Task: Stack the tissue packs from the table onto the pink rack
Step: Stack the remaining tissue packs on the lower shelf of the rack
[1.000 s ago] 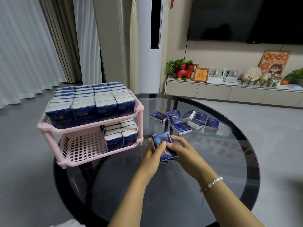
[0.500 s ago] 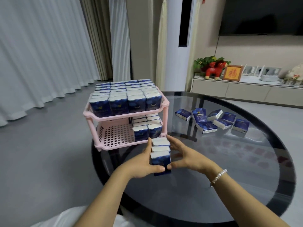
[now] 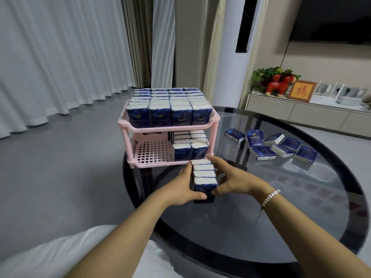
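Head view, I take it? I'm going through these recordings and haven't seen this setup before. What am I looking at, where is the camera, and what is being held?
There is no machine here: a person wears a wide-angle camera on the head, so you look forward and down along both bare arms. The left hand and the right hand press from either side on a row of four tissue packs, standing on end just in front of the pink rack. The rack stands on a round dark glass table. Its top shelf is full of packs; the lower shelf holds packs on its right side only. More loose tissue packs lie on the table to the right, waiting to be stacked.
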A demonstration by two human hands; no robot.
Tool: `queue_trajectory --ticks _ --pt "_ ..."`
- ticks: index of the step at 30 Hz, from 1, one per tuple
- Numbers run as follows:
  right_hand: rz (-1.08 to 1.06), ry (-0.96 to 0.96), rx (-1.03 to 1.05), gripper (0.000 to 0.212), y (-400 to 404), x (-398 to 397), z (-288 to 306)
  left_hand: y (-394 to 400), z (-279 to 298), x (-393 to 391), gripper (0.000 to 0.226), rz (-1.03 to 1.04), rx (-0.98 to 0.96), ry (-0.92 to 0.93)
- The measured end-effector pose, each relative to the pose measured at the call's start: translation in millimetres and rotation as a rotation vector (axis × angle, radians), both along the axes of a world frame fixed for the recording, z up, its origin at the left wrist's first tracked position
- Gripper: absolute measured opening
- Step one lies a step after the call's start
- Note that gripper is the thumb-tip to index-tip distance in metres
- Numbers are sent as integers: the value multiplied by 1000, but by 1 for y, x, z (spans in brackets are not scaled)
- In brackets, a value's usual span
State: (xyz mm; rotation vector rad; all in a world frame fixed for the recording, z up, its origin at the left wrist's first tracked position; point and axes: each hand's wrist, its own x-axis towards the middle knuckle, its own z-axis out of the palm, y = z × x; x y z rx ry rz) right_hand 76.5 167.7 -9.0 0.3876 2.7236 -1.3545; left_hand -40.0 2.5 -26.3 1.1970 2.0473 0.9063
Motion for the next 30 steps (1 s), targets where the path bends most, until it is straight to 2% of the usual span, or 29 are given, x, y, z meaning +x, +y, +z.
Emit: queue_trajectory --ticks 4,6,10,15,19,23,27,30 --pt "54 -4 -77 100 -7 -14 10 -10 2 -14 96 74 94 -87" --pt "76 -23 -100 95 -13 -25 17 -20 6 -25 96 92 107 -137" --pt "154 -82 -1 89 -26 -57 29 -41 11 -46 96 134 83 -97" --pt "236 -137 149 111 -43 -94 35 -55 11 -68 100 152 97 -65" --pt "234 -146 189 92 -51 -115 34 -64 5 -79 90 191 118 -31" --pt "213 -63 273 88 -58 -133 29 -69 -6 -86 85 300 177 28" --pt "131 66 366 89 -63 -145 27 -73 -7 -92 84 519 234 48" --pt "78 171 560 94 -62 -152 19 -78 -7 -94 75 701 176 155"
